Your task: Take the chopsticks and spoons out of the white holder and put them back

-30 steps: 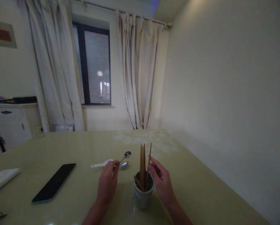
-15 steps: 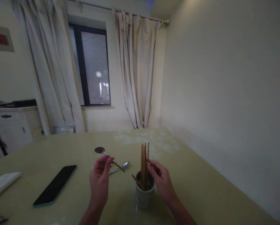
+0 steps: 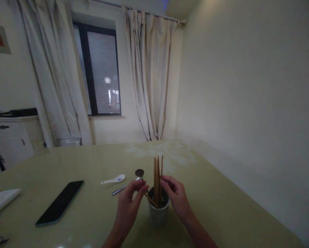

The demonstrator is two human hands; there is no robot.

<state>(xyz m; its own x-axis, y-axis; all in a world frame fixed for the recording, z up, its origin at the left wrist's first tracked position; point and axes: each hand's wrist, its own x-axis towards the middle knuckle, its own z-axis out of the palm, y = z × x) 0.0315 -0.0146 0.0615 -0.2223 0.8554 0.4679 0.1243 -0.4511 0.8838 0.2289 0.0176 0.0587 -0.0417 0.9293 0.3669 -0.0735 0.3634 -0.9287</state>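
A small white cup (image 3: 158, 215) stands on the pale green table (image 3: 221, 213) and holds several upright wooden chopsticks (image 3: 157, 179). My left hand (image 3: 130, 206) pinches a metal spoon (image 3: 139, 173) by its handle, bowl up, right beside the cup's left rim. My right hand (image 3: 177, 196) rests at the cup's right rim, fingers touching the chopsticks. A second metal spoon (image 3: 119, 189) lies on the table just left of my left hand. A white ceramic spoon (image 3: 113, 179) lies a little farther back.
A black phone (image 3: 60, 202) lies face down at the left. A white folded cloth (image 3: 0, 201) sits at the far left edge. A white cabinet (image 3: 9, 141), curtains and a window stand behind the table. A wall runs along the right.
My left hand has carried the metal spoon rightward from over the table to the cup's left rim. The white spoon is uncovered again. My right hand stays at the chopsticks.
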